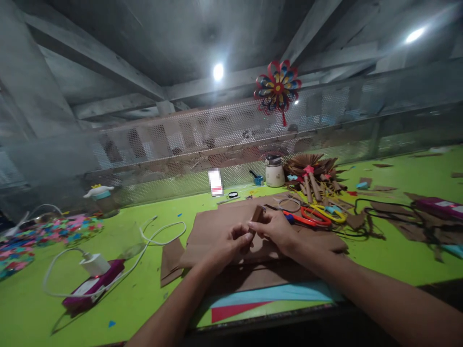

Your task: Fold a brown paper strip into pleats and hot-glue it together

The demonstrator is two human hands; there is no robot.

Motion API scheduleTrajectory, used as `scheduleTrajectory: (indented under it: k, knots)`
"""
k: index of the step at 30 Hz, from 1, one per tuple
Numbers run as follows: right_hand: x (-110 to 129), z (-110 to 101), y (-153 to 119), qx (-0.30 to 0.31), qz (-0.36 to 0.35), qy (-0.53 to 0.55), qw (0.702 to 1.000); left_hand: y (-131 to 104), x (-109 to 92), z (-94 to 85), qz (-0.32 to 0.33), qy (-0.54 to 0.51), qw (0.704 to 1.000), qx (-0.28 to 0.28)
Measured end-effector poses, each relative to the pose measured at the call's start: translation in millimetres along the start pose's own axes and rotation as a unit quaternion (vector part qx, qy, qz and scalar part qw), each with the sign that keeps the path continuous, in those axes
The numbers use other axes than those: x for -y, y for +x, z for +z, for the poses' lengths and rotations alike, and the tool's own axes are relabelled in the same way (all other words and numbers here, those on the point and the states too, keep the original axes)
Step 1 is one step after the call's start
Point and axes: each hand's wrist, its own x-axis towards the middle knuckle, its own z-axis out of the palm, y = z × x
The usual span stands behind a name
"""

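Observation:
Both hands meet over a stack of brown paper sheets (213,226) on the green table. My left hand (237,239) is closed, its thumb and fingers pinching the lower end of a small folded brown paper piece (256,215). Fingers of my right hand (275,230) press on the same piece from the right side, closed round it. The piece stands tilted, its top end rising between the hands. Right of my right hand lie red-handled scissors (300,219) and yellow-handled scissors (331,213). Blue paper (275,293) and red paper (237,311) stick out below the brown stack.
A purple power strip (112,271) with a white charger (94,265) and cable is at left, near colourful paper scraps (68,230). Behind are a phone (216,183), a white jar (275,174) and a bundle of brown paper fans (311,173). Black cord (388,215) lies at right.

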Motion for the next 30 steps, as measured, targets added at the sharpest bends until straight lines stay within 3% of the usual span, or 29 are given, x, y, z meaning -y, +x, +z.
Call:
scheduleTrajectory:
  k: [7, 11, 17, 22, 30]
  knots:
    - [-3.9, -13.1, 12.8, -0.043, -0.027, 0.036, 0.998, -1.1, 2.6, 1.5, -0.047, -0.024, 0.999, -0.016]
    - [-3.3, -19.2, 17.5, -0.039, -0.027, 0.036, 0.998, -0.3, 2.5, 1.9, -0.065, -0.025, 0.997, -0.02]
    - [-6.1, -21.3, 19.5, -0.055, -0.031, -0.032, 0.997, -1.4, 2.3, 2.2, -0.102, -0.053, 0.993, 0.029]
    - [-4.0, -18.4, 18.2, -0.033, -0.022, -0.064, 0.997, -2.2, -0.2, 2.7, -0.143, -0.106, 0.984, -0.012]
    - [-5.4, -13.9, 18.2, -0.015, -0.017, -0.061, 0.998, -2.2, -4.0, 5.0, -0.166, -0.153, 0.974, 0.023]
